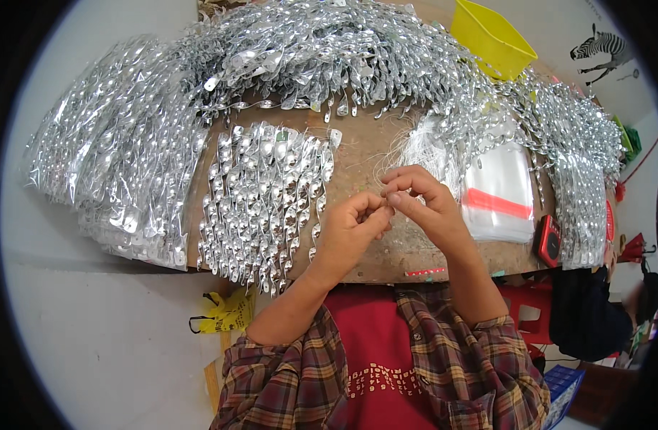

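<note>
My left hand (352, 233) and my right hand (431, 208) meet over the front of the brown table, fingertips pinched together and touching. Whatever lies between them is too small to make out. Fine pale strands curve close to the right fingertips, from a bundle of thin white threads (423, 147) just behind that hand. Left of my left hand, silver twisted spiral strips (261, 204) lie side by side in a flat row, some reaching over the front edge. To the right of my right hand is a stack of clear plastic bags (497, 190) with a red band.
Silver spirals are heaped along the back (307, 54). Clear-wrapped spirals (121, 150) hang over the left edge, and more spirals (580, 179) over the right. A yellow bin (494, 39) stands at the back right, a red-and-black device (548, 241) near the front right edge.
</note>
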Demonstrator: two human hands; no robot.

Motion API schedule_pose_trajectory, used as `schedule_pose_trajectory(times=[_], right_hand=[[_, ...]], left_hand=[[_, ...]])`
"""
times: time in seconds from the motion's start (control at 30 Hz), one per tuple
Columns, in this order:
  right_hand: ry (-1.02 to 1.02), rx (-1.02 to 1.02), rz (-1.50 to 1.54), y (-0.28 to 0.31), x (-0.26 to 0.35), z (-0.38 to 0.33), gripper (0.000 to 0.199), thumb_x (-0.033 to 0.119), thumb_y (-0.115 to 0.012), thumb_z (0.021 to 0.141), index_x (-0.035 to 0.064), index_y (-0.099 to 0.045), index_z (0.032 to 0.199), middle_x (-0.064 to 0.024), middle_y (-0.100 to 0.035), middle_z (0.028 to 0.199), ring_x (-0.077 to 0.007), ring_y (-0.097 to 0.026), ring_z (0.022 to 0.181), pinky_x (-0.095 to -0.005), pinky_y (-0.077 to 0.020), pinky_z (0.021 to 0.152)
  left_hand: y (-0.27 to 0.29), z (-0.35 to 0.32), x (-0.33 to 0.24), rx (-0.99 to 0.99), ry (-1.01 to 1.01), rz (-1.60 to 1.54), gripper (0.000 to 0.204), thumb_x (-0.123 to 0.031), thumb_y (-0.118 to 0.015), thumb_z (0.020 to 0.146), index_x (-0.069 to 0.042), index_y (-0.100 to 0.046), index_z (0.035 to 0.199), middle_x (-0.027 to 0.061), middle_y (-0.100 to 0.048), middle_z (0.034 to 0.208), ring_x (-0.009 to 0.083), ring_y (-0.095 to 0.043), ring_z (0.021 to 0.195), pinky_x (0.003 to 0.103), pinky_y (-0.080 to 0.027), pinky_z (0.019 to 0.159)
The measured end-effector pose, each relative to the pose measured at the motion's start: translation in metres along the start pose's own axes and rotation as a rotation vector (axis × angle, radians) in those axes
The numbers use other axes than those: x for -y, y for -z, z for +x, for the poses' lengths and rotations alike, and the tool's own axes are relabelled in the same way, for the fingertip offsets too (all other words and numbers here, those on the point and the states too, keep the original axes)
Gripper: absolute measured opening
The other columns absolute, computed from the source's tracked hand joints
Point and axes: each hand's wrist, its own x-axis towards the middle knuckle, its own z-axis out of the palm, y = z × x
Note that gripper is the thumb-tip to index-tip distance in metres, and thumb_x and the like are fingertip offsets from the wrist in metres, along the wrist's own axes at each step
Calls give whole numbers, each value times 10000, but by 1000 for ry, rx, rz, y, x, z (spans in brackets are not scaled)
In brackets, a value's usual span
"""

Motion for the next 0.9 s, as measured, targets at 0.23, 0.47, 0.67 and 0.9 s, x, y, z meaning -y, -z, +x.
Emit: schedule_pose_trajectory(times=[0.23, 0.47, 0.67, 0.9], right_hand=[[250, -61, -521, -3, 11, 3, 93, 63, -626, 774, 40, -606, 863, -87, -565, 1055, -206, -517, 980, -297, -389, 849], [186, -222, -297, -17, 13, -7, 94, 74, -635, 770, 53, -614, 858, -64, -584, 1003, -226, -523, 954, -317, -406, 821], [290, -248, -356, -14, 9, -8, 100, 48, -655, 751, 54, -634, 849, -55, -592, 972, -211, -530, 939, -301, -420, 797], [436, -248, -404, -9, 1, -7, 128, 28, -660, 733, 67, -649, 854, -49, -615, 864, -208, -554, 853, -292, -419, 751]], left_hand=[[-5, -3, -5, -146, -134, 262, 84, -82, -571, 835, 1, -585, 831, 12, -573, 668, 39, -520, 598, 207, -412, 522], [-9, -3, -3, -278, -371, 380, 90, -95, -577, 836, -12, -590, 868, 38, -598, 701, 75, -534, 573, 226, -441, 533], [1, 0, -8, -62, 93, -337, 135, -106, -568, 867, 9, -584, 936, 49, -593, 747, 70, -528, 618, 213, -470, 600], [2, -1, -4, -23, 58, -455, 95, -92, -584, 845, -10, -579, 892, 31, -582, 725, 55, -520, 608, 196, -457, 594]])
